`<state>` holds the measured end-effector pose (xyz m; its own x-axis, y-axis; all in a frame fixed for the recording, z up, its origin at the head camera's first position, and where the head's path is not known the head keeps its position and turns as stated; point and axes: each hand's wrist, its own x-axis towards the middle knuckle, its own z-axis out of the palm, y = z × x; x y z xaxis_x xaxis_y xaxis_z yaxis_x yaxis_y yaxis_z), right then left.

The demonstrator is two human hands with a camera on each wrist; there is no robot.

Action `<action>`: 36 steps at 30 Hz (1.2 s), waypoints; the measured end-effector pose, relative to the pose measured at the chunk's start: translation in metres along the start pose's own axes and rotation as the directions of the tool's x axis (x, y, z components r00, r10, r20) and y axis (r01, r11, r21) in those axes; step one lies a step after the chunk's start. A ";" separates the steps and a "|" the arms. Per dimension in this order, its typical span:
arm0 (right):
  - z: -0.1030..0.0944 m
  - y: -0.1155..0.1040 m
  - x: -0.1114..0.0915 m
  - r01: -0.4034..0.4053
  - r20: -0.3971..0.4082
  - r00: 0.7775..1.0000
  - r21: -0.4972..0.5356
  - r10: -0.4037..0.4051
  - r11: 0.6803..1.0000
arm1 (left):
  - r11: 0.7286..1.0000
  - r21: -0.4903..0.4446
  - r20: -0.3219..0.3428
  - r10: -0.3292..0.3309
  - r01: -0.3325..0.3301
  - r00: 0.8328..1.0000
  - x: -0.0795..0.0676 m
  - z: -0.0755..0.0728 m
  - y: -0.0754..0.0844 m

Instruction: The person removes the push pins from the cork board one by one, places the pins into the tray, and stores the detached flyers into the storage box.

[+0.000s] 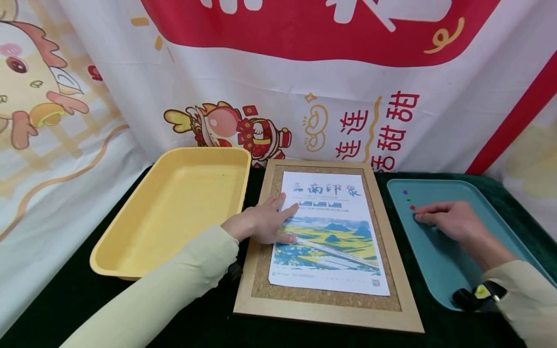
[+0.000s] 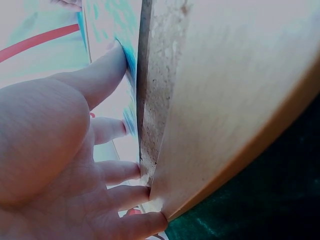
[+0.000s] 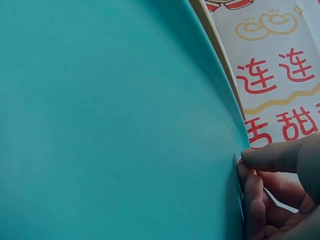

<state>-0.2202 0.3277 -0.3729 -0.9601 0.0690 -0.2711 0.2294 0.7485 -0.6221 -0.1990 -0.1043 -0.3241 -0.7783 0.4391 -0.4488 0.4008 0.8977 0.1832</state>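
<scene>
My left hand (image 1: 266,221) lies with fingers spread on a printed sheet (image 1: 324,193) showing a blue and yellow landscape. The sheet rests on a cork board (image 1: 326,298) with a wooden frame; in the left wrist view the fingertips reach the paper and the frame's inner edge. Over the teal tray (image 1: 448,285), my right hand (image 1: 461,224) pinches a small pushpin (image 3: 236,159) between thumb and forefinger, mostly hidden by the fingertips. Beside those fingertips lie tiny pushpins: a red one (image 1: 412,207), a green one (image 1: 408,198) and a purple one (image 1: 405,192).
A deep yellow tray (image 1: 174,212) stands left of the board, under my left forearm. All of it sits on a dark green cloth (image 1: 200,314). A printed white and red curtain (image 1: 270,72) hangs close behind the trays and board.
</scene>
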 end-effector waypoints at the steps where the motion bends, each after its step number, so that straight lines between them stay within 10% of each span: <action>1: 0.000 0.000 0.000 0.000 0.003 1.000 -0.001 0.000 1.000 | 1.000 0.003 0.000 0.000 0.000 1.000 0.000 0.000 0.000; 36: -0.001 -0.002 -0.002 -0.030 0.060 0.998 0.090 0.024 0.995 | 1.000 -0.005 -0.006 0.002 -0.002 1.000 0.000 0.000 0.001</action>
<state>-0.2185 0.3270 -0.3703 -0.9429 0.0476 -0.3296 0.2713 0.6837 -0.6774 -0.1982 -0.1038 -0.3241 -0.7805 0.4408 -0.4433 0.3998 0.8971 0.1882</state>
